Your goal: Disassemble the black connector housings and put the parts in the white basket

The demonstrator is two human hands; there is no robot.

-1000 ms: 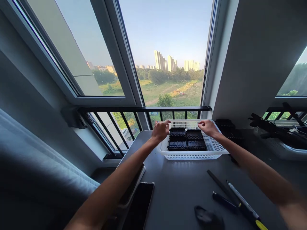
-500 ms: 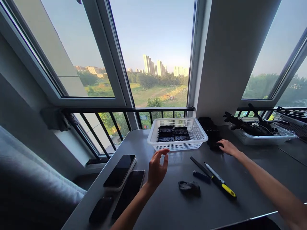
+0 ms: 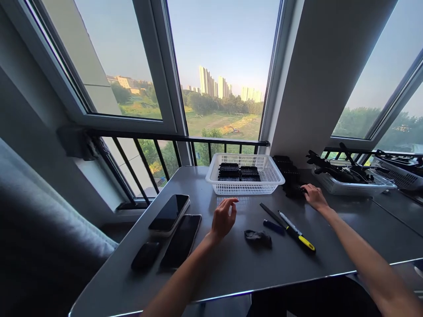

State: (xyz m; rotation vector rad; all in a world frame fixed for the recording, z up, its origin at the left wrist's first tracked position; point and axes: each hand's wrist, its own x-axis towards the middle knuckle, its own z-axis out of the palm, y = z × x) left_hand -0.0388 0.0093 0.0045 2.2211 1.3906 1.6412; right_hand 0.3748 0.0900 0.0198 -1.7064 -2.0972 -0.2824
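Observation:
My left hand hovers above the table in front of a white plastic basket, its fingers loosely bent and the thumb apart, with nothing in it. Inside the basket lie several black ribbed blocks in rows. To the right, my right hand has its fingertips closed on a small black plastic piece. That piece is at the near end of a row of similar black parts beside the basket. Its exact shape is lost in the dark.
Two phones and a black rounded object lie at left. A crumpled dark cloth, a dark blue cap-like piece, a marker and a yellow-black handled tool lie centrally. Another basket holds black parts and cables.
The view has tilted down and shifted, showing the table's front edge. My left hand stays bent over the table. My right hand stays at the black parts, fingers on the small piece.

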